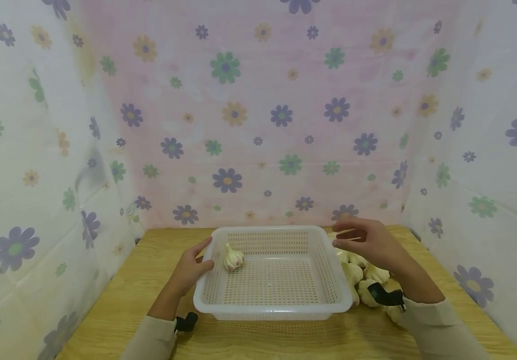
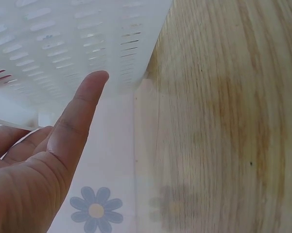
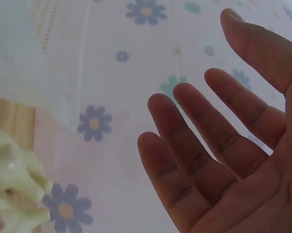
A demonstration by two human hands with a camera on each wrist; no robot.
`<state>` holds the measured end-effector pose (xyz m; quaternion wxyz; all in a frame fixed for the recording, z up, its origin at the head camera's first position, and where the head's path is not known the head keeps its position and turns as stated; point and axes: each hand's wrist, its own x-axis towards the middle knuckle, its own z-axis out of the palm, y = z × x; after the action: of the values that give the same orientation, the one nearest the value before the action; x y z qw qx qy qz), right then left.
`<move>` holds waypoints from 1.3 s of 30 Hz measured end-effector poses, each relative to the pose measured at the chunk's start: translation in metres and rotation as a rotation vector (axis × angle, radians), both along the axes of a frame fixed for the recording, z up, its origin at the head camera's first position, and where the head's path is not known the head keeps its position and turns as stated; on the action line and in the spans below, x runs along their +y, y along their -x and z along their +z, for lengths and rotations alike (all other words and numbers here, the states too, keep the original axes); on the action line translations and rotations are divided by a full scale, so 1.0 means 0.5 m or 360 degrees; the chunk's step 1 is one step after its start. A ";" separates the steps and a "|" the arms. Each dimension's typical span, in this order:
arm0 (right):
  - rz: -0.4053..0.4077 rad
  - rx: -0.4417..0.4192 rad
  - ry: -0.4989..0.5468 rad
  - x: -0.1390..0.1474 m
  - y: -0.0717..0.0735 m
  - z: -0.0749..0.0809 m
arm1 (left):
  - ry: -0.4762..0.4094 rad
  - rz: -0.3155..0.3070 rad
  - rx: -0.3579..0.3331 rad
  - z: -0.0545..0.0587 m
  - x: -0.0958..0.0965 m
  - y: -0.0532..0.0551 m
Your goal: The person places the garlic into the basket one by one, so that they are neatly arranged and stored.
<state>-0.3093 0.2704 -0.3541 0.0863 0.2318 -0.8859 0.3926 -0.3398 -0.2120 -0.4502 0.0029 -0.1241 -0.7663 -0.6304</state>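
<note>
A white plastic basket [image 1: 272,309] with slotted walls stands on the wooden table. Inside it, near the left wall, lies one garlic bulb [image 1: 233,258]. My left hand [image 1: 188,272] grips the basket's left rim, thumb over the edge. In the left wrist view, one finger [image 2: 73,124] stretches along the outside of the slotted wall. My right hand [image 1: 371,243] hovers beside the right rim, above a pile of garlic bulbs [image 1: 353,273]. Nothing is in its palm; the right wrist view shows its fingers [image 3: 199,141] spread and slightly bent.
The garlic pile lies against the basket's right side, partly hidden by the right forearm and its black wrist mount [image 1: 386,295]. Flower-printed cloth [image 1: 258,125] encloses the table at the back and both sides. Bare wood [image 1: 150,265] shows left of the basket.
</note>
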 end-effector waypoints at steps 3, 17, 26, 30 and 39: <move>-0.0037 0.0003 0.0027 0.028 -0.015 -0.004 | -0.0010 -0.0031 -0.0011 0.000 0.001 0.000; -0.0303 0.0011 0.0021 0.133 -0.032 -0.006 | 0.0036 0.0000 0.0002 0.015 -0.003 -0.001; -0.0505 -0.0049 -0.0010 0.206 -0.012 -0.062 | 0.0058 -0.0002 0.0008 0.009 0.000 -0.001; -0.0568 -0.0129 0.0000 0.240 -0.002 -0.091 | 0.0050 -0.0018 0.0020 0.007 0.002 0.002; -0.0540 -0.0327 -0.0006 0.281 0.020 -0.138 | 0.0041 0.0030 -0.0009 0.004 0.000 0.001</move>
<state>-0.3192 0.4109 -0.4228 0.0598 0.0380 -0.9171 0.3924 -0.3405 -0.2119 -0.4482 0.0051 -0.1151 -0.7756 -0.6207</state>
